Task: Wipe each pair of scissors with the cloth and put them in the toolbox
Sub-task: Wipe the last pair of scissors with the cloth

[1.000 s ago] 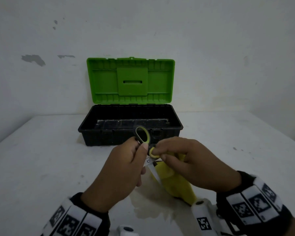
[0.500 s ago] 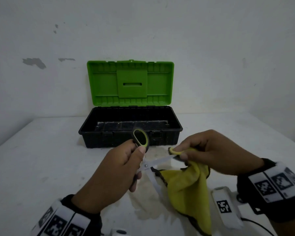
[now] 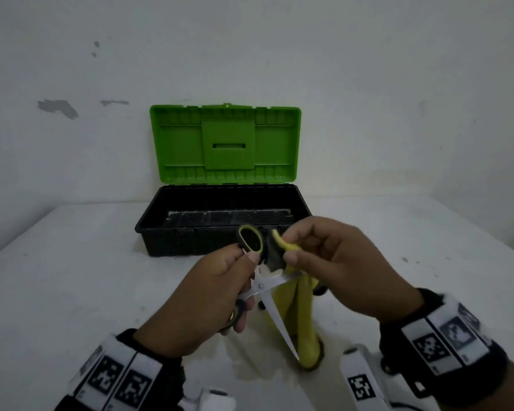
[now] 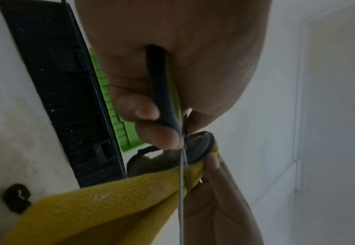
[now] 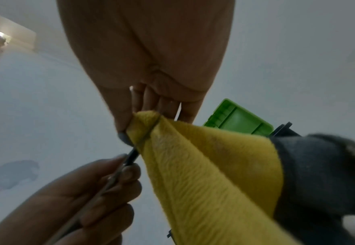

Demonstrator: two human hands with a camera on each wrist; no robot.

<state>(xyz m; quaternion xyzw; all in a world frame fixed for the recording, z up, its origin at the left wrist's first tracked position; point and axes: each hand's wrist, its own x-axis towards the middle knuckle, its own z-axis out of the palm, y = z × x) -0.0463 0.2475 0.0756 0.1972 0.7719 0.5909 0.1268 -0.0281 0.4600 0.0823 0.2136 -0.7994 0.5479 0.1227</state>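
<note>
My left hand (image 3: 220, 295) grips a pair of scissors (image 3: 264, 287) with black and lime handles; the blades are spread open, one pointing down toward me. My right hand (image 3: 324, 262) pinches the yellow cloth (image 3: 304, 318) around the other blade near the pivot. The cloth hangs down to the table. The left wrist view shows the scissors handle (image 4: 166, 92) edge-on between my fingers and the cloth (image 4: 101, 207) below. In the right wrist view the cloth (image 5: 203, 165) is bunched at my fingertips over the blade. The toolbox (image 3: 223, 221), black with its green lid up, stands just behind my hands.
The white table (image 3: 72, 292) runs wide on both sides of the toolbox and ends at a white wall behind it. A damp stain marks the table under the cloth. No other scissors are in view.
My right hand with the cloth slid out to the right along one blade, then came back in toward the pivot. The left hand kept hold of the handles.
</note>
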